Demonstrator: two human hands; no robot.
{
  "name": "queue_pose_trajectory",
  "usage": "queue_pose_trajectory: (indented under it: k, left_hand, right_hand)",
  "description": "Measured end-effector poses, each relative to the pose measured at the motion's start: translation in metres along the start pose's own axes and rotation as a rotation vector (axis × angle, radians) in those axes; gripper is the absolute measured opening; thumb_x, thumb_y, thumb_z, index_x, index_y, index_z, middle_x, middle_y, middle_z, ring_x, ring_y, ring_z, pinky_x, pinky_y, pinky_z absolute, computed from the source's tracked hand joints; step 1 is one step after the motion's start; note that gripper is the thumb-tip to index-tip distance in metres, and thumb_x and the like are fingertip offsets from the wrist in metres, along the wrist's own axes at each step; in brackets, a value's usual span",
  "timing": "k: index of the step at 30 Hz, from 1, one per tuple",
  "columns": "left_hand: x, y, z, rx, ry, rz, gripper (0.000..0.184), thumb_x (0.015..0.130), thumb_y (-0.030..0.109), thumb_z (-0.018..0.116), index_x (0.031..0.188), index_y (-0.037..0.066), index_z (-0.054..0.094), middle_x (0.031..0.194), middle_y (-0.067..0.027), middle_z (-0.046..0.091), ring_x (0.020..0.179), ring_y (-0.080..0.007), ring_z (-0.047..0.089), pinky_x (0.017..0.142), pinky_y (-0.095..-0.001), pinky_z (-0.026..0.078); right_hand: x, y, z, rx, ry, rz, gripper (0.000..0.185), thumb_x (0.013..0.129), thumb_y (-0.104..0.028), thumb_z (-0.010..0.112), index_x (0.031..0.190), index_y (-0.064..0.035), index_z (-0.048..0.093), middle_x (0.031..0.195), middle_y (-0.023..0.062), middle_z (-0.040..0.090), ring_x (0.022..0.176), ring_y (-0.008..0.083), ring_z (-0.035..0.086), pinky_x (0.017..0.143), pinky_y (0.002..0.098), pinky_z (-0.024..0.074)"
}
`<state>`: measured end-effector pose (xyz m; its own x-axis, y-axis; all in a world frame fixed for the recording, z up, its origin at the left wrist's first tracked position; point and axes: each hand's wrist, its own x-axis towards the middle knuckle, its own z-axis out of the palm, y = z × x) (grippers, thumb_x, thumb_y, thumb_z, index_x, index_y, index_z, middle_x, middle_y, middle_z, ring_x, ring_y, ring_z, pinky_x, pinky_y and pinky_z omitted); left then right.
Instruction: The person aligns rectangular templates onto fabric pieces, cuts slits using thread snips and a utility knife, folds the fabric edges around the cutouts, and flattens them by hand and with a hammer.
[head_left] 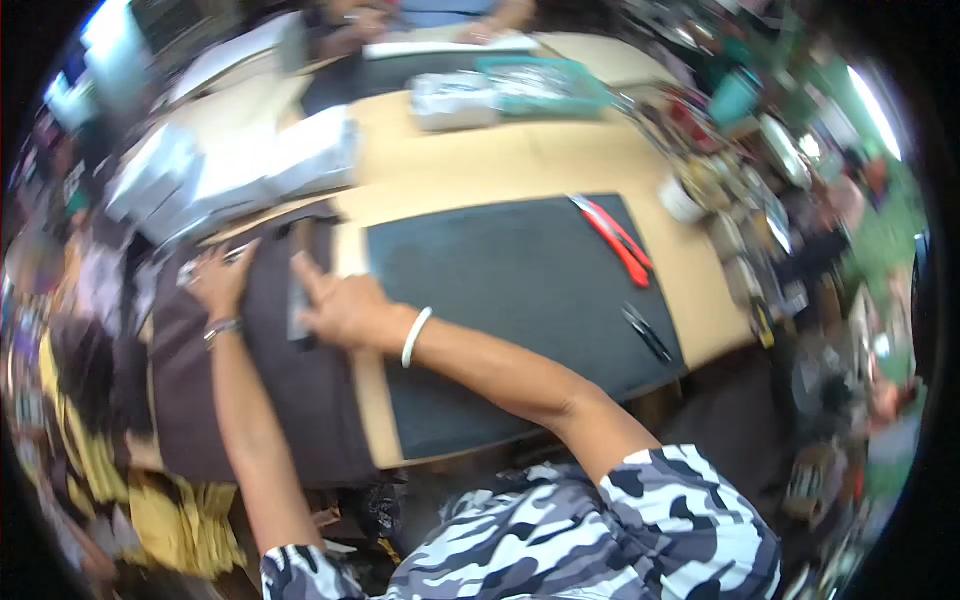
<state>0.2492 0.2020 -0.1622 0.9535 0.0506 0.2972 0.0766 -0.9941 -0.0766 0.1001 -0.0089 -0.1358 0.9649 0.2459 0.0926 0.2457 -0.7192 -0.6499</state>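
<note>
Dark brown cloth lies over the left part of the table and hangs past its front edge. My left hand rests on the cloth's upper left with its fingers spread, beside a small shiny item too blurred to name. A dark, narrow tool with a grey metal part lies upright in view on the cloth. My right hand is at its right side, index finger stretched out toward its upper part and the other fingers curled; whether they grip it is unclear.
Red-handled scissors and a small black tool lie on a dark mat. White wrapped bundles stand behind the cloth. Across the table are a teal basket and another person's hands. Clutter lines the right edge.
</note>
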Motion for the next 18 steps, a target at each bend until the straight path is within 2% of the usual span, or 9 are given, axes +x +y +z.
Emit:
queue_pose_trajectory:
  k: [3, 4, 6, 7, 8, 9, 11, 15, 18]
  left_hand:
    - [0.024, -0.029, 0.043, 0.167, 0.035, 0.176, 0.068, 0.079, 0.070, 0.039, 0.125, 0.023, 0.055, 0.131, -0.0073, 0.051, 0.120, -0.0277, 0.047, 0.098, -0.0471, 0.035]
    - [0.037, -0.045, 0.064, 0.142, 0.101, 0.290, 0.063, 0.081, 0.065, 0.043, 0.128, 0.023, 0.053, 0.131, -0.0068, 0.050, 0.120, -0.0271, 0.048, 0.097, -0.0438, 0.037]
    - [0.055, -0.053, 0.076, -0.043, 0.042, 0.257, 0.071, 0.081, 0.065, 0.046, 0.136, 0.021, 0.042, 0.137, -0.0069, 0.044, 0.121, -0.0302, 0.045, 0.098, -0.0438, 0.038]
    - [0.037, -0.027, 0.043, 0.222, 0.041, 0.092, 0.078, 0.080, 0.068, 0.044, 0.139, 0.018, 0.036, 0.139, -0.0084, 0.041, 0.124, -0.0319, 0.041, 0.096, -0.0538, 0.036]
    - [0.009, -0.002, 0.008, 0.245, 0.156, 0.039, 0.082, 0.078, 0.071, 0.043, 0.140, 0.018, 0.034, 0.141, -0.0089, 0.038, 0.127, -0.0316, 0.037, 0.091, -0.0656, 0.032]
    - [0.014, -0.008, 0.017, 0.309, 0.327, 0.079, 0.083, 0.077, 0.073, 0.043, 0.140, 0.019, 0.035, 0.143, -0.0078, 0.036, 0.129, -0.0310, 0.035, 0.088, -0.0722, 0.028]
    - [0.025, -0.017, 0.029, 0.315, 0.429, 0.123, 0.079, 0.080, 0.069, 0.044, 0.141, 0.021, 0.032, 0.143, -0.0065, 0.036, 0.131, -0.0301, 0.034, 0.092, -0.0723, 0.025]
    - [0.012, 0.023, 0.018, 0.038, 0.601, 0.287, 0.071, 0.085, 0.063, 0.044, 0.140, 0.021, 0.033, 0.144, -0.0069, 0.034, 0.132, -0.0302, 0.032, 0.095, -0.0720, 0.021]
    - [-0.022, 0.067, -0.012, -0.137, 0.550, 0.387, 0.067, 0.087, 0.059, 0.044, 0.140, 0.021, 0.033, 0.145, -0.0075, 0.033, 0.133, -0.0291, 0.031, 0.097, -0.0706, 0.020]
  right_hand:
    - [-0.095, -0.002, -0.040, -0.029, 0.208, -0.243, 0.061, 0.082, -0.026, 0.061, 0.132, -0.0031, 0.035, 0.091, 0.0192, 0.058, 0.071, 0.0353, 0.062, 0.060, 0.0435, 0.0503]
    - [-0.128, 0.005, -0.051, -0.037, 0.332, -0.310, 0.051, 0.082, -0.024, 0.061, 0.126, -0.0035, 0.044, 0.087, 0.0141, 0.056, 0.063, 0.0291, 0.061, 0.056, 0.0376, 0.0501]
    - [-0.195, 0.024, -0.070, -0.169, 0.690, -0.407, 0.033, 0.079, -0.018, 0.065, 0.108, -0.0041, 0.056, 0.079, 0.0067, 0.055, 0.062, 0.0202, 0.057, 0.053, 0.0297, 0.0481]
    - [-0.227, 0.036, -0.079, -0.192, 0.806, -0.360, 0.028, 0.078, -0.014, 0.064, 0.103, -0.0042, 0.058, 0.078, 0.0069, 0.056, 0.064, 0.0209, 0.058, 0.054, 0.0297, 0.0484]
    - [-0.260, 0.048, -0.089, -0.214, 0.915, -0.325, 0.024, 0.077, -0.011, 0.064, 0.099, -0.0042, 0.059, 0.077, 0.0071, 0.057, 0.067, 0.0215, 0.059, 0.056, 0.0298, 0.0486]
    - [-0.294, 0.059, -0.102, -0.291, 0.948, -0.209, 0.017, 0.076, -0.004, 0.059, 0.093, -0.0038, 0.059, 0.077, 0.0091, 0.059, 0.068, 0.0245, 0.060, 0.058, 0.0330, 0.0493]
    - [-0.357, 0.087, -0.111, -0.478, 1.123, 0.240, 0.008, 0.084, -0.010, 0.055, 0.085, -0.0027, 0.057, 0.084, 0.0139, 0.057, 0.077, 0.0310, 0.058, 0.067, 0.0386, 0.0481]
    - [-0.479, 0.180, -0.111, -0.669, 1.256, 0.984, 0.024, 0.088, -0.019, 0.054, 0.104, -0.0007, 0.054, 0.110, 0.0193, 0.051, 0.105, 0.0338, 0.050, 0.088, 0.0446, 0.0405]
    - [-0.539, 0.232, -0.098, -0.842, 0.979, 1.578, 0.056, 0.089, -0.039, 0.049, 0.128, -0.0005, 0.040, 0.136, 0.0206, 0.035, 0.127, 0.0375, 0.031, 0.100, 0.0559, 0.0269]
